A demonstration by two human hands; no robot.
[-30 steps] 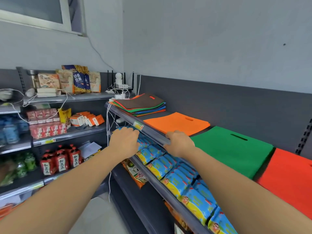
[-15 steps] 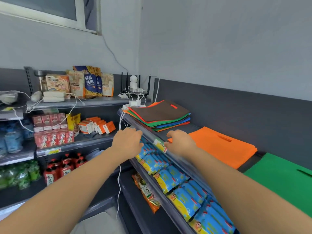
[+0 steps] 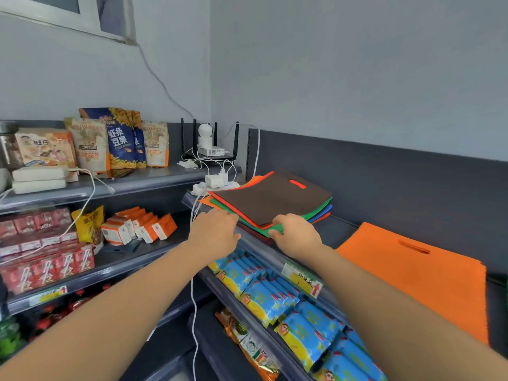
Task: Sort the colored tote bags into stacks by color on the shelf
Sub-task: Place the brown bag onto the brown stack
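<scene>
Grey walls meet at a corner fitted with dark grey shelving. On the upper shelf (image 3: 338,229) to the right lies a mixed stack of tote bags (image 3: 320,208). A brown bag (image 3: 272,199) is on top, with red showing through its handle slot. Red, green, blue and orange edges fan out beneath it. The stack sits at the shelf's far left end, just beside a white power strip (image 3: 217,184) with chargers. Well apart to its right, an orange bag (image 3: 412,276) lies flat on the same shelf.

Both hands are apart, at the stack's near edge. The left hand (image 3: 217,232) is at the front left corner, fingers bent down over the shelf rim. The right hand (image 3: 295,236) touches the near corner, thumb against a green edge. Whether either hand grips a bag cannot be told.

Blue snack packets (image 3: 269,298) fill the tier below, behind a price tag (image 3: 302,280). Standing snack pouches (image 3: 121,138) occupy the left-hand unit's top shelf.
</scene>
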